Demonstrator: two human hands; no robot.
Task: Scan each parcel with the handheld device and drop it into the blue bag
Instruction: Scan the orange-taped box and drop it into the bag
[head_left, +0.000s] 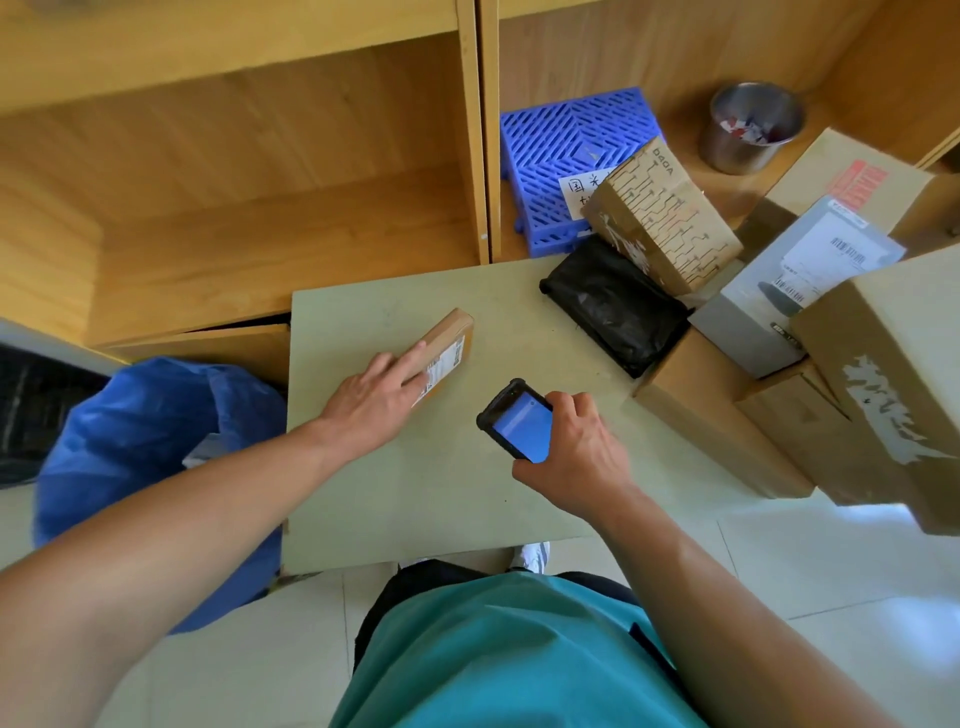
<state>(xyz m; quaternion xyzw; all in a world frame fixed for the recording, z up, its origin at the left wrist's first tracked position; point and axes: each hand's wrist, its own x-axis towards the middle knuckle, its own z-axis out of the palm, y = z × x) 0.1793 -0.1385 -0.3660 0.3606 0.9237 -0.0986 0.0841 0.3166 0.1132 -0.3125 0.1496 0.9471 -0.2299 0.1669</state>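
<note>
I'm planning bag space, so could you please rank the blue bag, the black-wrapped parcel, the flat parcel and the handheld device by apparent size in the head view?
1. blue bag, clearly largest.
2. black-wrapped parcel.
3. flat parcel and handheld device: similar; both partly hidden, device likely nearer the camera, so unranked.

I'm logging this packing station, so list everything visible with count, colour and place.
table: one, pale green, centre.
handheld scanner: one, black with blue screen, held over table.
flat cardboard parcel: one, brown with white label, on table left of scanner.
plastic bag: one, blue, floor left of table.
plastic-wrapped parcel: one, black, table's right edge.
patterned cardboard box: one, brown, behind black parcel.
plastic mailer: one, grey, among boxes at right.
plain cardboard boxes: several, brown, right.
slatted plastic crate: one, blue, in shelf.
metal cup: one, silver, in shelf.
left hand: one, fingers flat on parcel.
right hand: one, grips scanner.
</note>
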